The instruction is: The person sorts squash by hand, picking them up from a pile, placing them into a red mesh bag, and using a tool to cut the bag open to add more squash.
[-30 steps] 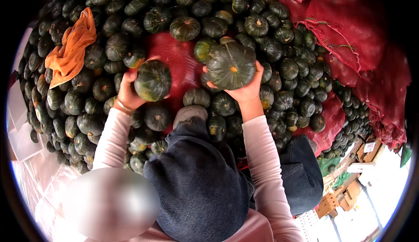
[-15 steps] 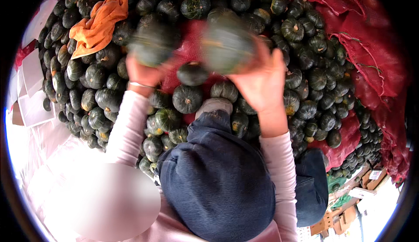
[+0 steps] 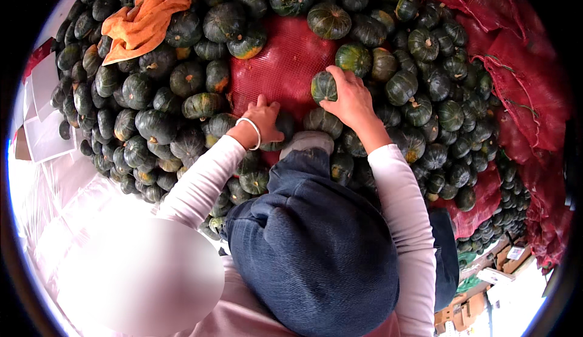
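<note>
My right hand (image 3: 353, 101) is closed around a small dark green squash (image 3: 323, 87), thumb on its near side and fingers over its far side. My left hand (image 3: 262, 122), with a white band at the wrist, has its fingers spread over red mesh (image 3: 280, 54). Beside its thumb sits another dark green squash (image 3: 285, 124), partly hidden by the hand; whether they touch I cannot tell. A ribbed squash (image 3: 322, 122) lies just below my right hand, near my shoe (image 3: 310, 141). Beyond that hand rests a green squash with an orange patch (image 3: 353, 59).
Piled squashes (image 3: 138, 90) surround the bare patch of mesh. An orange cloth (image 3: 146, 24) lies over the pile at the far left. Red mesh sacks (image 3: 516, 76) drape the right side. White boxes (image 3: 48, 130) stand at the left edge, cardboard (image 3: 464, 313) at the lower right.
Both hands held blurred squashes over the mesh; those have left the hands. More red mesh shows. My left hand has come nearer and opened, and my right has closed on a smaller squash.
</note>
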`<state>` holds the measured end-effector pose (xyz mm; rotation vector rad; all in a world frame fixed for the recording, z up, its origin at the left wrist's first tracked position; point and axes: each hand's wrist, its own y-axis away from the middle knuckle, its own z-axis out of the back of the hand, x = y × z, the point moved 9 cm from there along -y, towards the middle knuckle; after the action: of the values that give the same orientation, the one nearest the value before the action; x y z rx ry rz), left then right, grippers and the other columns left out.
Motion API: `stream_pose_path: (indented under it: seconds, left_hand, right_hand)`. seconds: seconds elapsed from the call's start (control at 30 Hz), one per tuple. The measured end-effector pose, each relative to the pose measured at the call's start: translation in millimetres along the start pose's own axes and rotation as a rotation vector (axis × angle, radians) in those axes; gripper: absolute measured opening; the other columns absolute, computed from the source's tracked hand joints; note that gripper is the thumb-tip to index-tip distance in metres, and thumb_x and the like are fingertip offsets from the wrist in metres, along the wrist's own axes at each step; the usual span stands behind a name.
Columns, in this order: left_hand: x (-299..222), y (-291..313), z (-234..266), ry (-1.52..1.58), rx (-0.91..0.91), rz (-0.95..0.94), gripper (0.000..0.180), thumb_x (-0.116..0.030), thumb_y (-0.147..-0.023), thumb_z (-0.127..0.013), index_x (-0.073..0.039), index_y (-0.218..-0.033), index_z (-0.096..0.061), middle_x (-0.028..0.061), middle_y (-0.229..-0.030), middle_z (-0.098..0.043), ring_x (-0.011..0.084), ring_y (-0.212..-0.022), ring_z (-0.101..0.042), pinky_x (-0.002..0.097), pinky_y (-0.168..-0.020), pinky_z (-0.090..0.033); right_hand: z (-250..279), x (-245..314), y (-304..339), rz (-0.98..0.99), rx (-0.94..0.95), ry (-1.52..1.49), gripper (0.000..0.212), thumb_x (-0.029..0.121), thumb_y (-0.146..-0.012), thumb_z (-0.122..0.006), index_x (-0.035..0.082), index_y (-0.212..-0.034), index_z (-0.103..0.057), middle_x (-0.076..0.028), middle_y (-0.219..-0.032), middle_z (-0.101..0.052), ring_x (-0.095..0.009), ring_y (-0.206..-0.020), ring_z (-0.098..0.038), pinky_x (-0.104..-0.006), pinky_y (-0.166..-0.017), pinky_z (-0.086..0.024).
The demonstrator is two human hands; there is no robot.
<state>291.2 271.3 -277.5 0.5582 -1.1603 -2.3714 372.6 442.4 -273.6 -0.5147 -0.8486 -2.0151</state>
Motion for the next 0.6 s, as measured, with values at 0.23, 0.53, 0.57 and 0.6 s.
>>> stream_pose_path:
  seconds: [0.23, 0.53, 0.57, 0.6]
  left_hand:
    - [13, 18, 1, 0.259, -0.056, -0.087, 0.079, -0.035, -0.059, -0.08, -0.002, -0.121, -0.044, 0.0228, -0.101, -0.059, 0.0392, -0.094, -0.059, 0.0445, -0.082, -0.047]
    - [356, 246, 144, 1.315, -1.247, 0.313, 0.041, -0.027, -0.081, -0.066, -0.008, -0.115, -0.054, 0.0067, -0.109, -0.058, 0.0193, -0.093, -0.061, 0.0344, -0.078, -0.051]
    - [390, 269, 133, 1.717, -1.422, 0.327, 0.039, -0.028, -0.083, -0.063, -0.008, -0.116, -0.054, 0.0069, -0.111, -0.058, 0.0205, -0.094, -0.061, 0.0363, -0.078, -0.052]
    - [417, 318, 134, 1.692, -1.506, 0.339, 0.039, -0.032, -0.083, -0.062, -0.009, -0.114, -0.055, 0.0071, -0.111, -0.059, 0.0222, -0.093, -0.061, 0.0376, -0.077, -0.053]
  right_hand:
    - [17, -36, 10, -0.264, -0.091, -0.278, 0.068, 0.034, -0.064, -0.073, 0.013, -0.122, -0.044, -0.02, -0.108, -0.06, -0.04, -0.102, -0.052, -0.0464, -0.087, -0.044]
    - [25, 167, 9, 0.121, 0.37, -1.688, 0.059, 0.024, -0.081, -0.071, 0.001, -0.129, -0.044, -0.011, -0.111, -0.06, -0.019, -0.097, -0.06, -0.0282, -0.083, -0.049]
    - [24, 193, 13, 0.227, 0.603, -1.774, 0.057, 0.025, -0.081, -0.071, 0.002, -0.128, -0.047, -0.01, -0.111, -0.06, -0.019, -0.098, -0.06, -0.0277, -0.084, -0.049]
    - [21, 184, 5, 0.235, 0.516, -1.601, 0.055, 0.026, -0.081, -0.071, 0.001, -0.125, -0.05, -0.01, -0.111, -0.061, -0.019, -0.098, -0.06, -0.028, -0.083, -0.049]
